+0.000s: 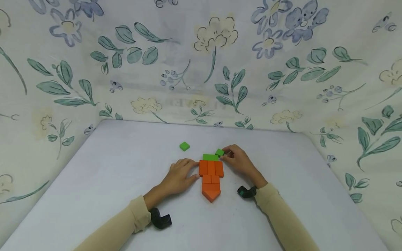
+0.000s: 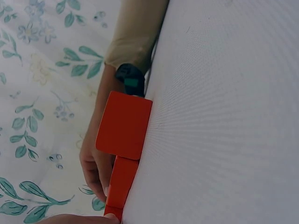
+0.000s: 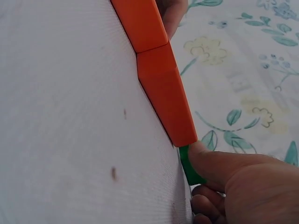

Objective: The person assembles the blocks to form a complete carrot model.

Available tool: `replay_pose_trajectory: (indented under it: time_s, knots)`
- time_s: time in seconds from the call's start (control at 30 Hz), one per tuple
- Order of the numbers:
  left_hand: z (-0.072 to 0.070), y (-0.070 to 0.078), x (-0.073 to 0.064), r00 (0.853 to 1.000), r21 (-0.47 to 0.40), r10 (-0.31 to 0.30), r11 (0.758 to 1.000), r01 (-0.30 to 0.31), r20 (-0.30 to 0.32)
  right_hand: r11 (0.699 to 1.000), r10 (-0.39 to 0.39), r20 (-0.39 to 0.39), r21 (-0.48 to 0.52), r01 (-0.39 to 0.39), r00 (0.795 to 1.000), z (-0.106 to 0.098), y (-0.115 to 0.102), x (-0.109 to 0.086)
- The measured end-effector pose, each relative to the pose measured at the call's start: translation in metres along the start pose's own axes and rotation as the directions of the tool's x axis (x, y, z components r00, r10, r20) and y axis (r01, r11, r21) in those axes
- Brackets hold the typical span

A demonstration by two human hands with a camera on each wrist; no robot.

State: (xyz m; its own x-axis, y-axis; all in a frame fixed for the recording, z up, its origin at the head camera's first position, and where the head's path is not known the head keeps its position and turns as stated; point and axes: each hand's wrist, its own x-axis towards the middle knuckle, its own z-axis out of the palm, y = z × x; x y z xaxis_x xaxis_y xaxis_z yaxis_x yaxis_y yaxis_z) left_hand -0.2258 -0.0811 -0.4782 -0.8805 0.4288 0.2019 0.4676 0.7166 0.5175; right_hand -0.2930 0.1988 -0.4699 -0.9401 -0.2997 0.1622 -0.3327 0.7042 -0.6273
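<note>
Orange blocks (image 1: 211,168) lie together on the white table, ending at the near side in a pointed orange block (image 1: 211,194). A flat green block (image 1: 210,157) adjoins their far edge. My left hand (image 1: 180,176) rests at the left side of the orange blocks, index fingertip and thumb tip right at their edge. My right hand (image 1: 239,161) pinches a small green block (image 1: 220,152) between thumb and fingers, at the right end of the flat green one. In the right wrist view, the thumb (image 3: 205,156) lies over that small green block (image 3: 189,168), partly hiding it.
Another green block (image 1: 184,146) lies apart on the table (image 1: 135,139), beyond my left hand. Black wrist devices (image 1: 161,219) sit at both cuffs. Flower-patterned cloth (image 1: 176,69) stands along the table's back and sides.
</note>
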Motion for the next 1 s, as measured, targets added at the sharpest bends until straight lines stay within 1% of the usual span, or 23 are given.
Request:
replay_pose_trajectory:
  time_s: [0.1,0.2,0.33,0.43,0.57,0.67,0.73,0.8,0.87,0.97,1.0]
  knots:
    - [0.0,-0.001,0.0,1.0,-0.012,0.002,1.0,-0.002,0.015,1.0,0.022,0.0,-0.009,-0.022,1.0,0.0,-0.001,0.0]
    - [-0.001,-0.001,0.0,1.0,-0.013,-0.001,1.0,0.001,0.023,1.0,0.018,0.004,-0.015,-0.018,1.0,0.0,-0.002,0.0]
    - [-0.002,0.0,0.0,1.0,-0.011,0.001,1.0,-0.001,-0.001,1.0,0.002,0.01,-0.007,-0.002,1.0,-0.002,-0.005,0.002]
    - [-0.003,0.0,-0.001,1.0,-0.015,0.0,1.0,-0.001,-0.014,1.0,0.004,0.006,-0.003,-0.004,1.0,-0.001,-0.006,0.003]
    - [-0.002,-0.001,-0.003,1.0,-0.014,-0.024,1.0,0.024,0.006,1.0,0.03,0.033,-0.005,-0.029,0.999,0.001,-0.005,0.002]
    - [0.001,-0.001,-0.005,0.999,-0.021,-0.032,0.999,0.033,0.022,0.998,0.062,0.052,0.028,-0.063,0.997,-0.001,-0.005,-0.002]
    - [0.003,-0.002,-0.005,0.999,-0.028,-0.025,0.999,0.026,0.024,0.995,0.062,0.052,0.069,-0.065,0.997,-0.005,-0.006,-0.005]
    - [0.004,-0.002,-0.004,1.0,-0.031,-0.019,0.999,0.019,0.019,0.994,0.035,0.072,0.104,-0.043,0.997,-0.01,-0.007,-0.01]
    - [0.005,-0.003,-0.003,1.0,-0.025,-0.013,1.0,0.013,0.019,0.993,-0.019,0.119,0.122,0.005,0.993,-0.015,-0.009,-0.015]
    - [0.003,-0.003,0.0,1.0,-0.001,-0.004,1.0,0.004,0.01,0.99,-0.099,0.197,0.115,0.077,0.975,-0.022,-0.012,-0.024]
    - [0.001,-0.004,0.001,1.0,0.008,0.0,1.0,0.0,0.012,0.989,-0.122,0.212,0.114,0.099,0.97,-0.023,-0.012,-0.027]
